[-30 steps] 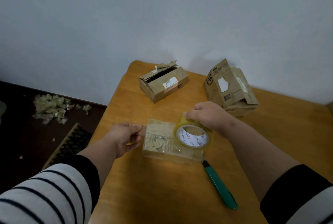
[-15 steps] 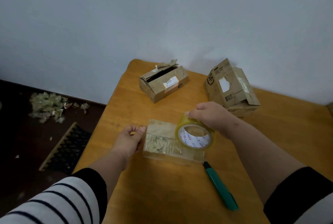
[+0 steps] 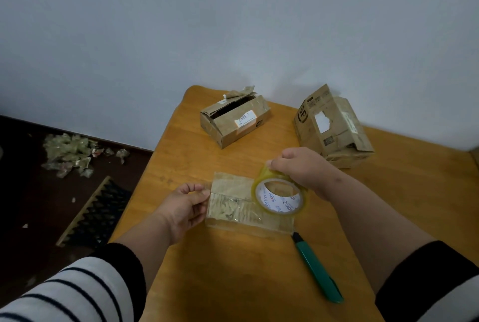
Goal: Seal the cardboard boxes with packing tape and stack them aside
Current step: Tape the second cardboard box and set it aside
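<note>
A small flat cardboard box (image 3: 234, 205) wrapped in shiny tape lies on the wooden table (image 3: 233, 269) in front of me. My right hand (image 3: 300, 168) grips a roll of clear packing tape (image 3: 280, 197) over the box's right part. My left hand (image 3: 185, 205) is at the box's left end, its fingertips pinching the tape end at the top corner. Two more cardboard boxes stand further back: an open one (image 3: 234, 120) with torn flaps, and a bigger crumpled one (image 3: 333, 127) at the right.
A green utility knife (image 3: 317, 269) lies on the table right of the small box. The table's left edge drops to a dark floor with a pile of crumpled tape scraps (image 3: 70, 150) and a black ridged mat (image 3: 96, 215). A pale wall stands behind.
My left hand moved right from beside the box to its left end and took hold at the corner. The tape roll shifted slightly right over the box.
</note>
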Available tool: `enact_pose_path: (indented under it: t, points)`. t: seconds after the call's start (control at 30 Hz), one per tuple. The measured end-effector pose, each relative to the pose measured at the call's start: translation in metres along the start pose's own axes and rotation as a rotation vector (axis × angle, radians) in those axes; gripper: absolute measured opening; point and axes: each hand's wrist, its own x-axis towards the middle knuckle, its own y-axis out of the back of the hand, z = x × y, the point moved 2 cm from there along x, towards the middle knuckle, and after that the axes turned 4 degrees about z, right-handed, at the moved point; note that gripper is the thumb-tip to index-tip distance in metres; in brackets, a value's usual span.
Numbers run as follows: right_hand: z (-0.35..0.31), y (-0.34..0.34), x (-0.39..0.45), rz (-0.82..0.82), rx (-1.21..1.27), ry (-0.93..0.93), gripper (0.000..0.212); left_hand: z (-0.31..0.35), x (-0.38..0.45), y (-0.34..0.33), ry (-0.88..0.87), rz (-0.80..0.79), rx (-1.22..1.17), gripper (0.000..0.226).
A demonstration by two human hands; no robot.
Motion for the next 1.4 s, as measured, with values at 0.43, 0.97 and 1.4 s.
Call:
enact_pose_path:
  t: [0.43,0.97,1.4]
  points:
    - [0.001,-0.002,-0.004,0.028,0.002,0.006,0.03,0.001,0.004,0.002,-0.146,0.241,0.509,0.039]
    - [0.008,-0.003,-0.007,0.015,0.011,0.037,0.033,-0.013,-0.023,-0.025,-0.91,0.097,1.088,0.083]
    - [0.03,-0.009,-0.022,-0.1,0.094,0.023,0.052,-0.001,-0.008,-0.048,-0.819,0.006,1.809,0.138]
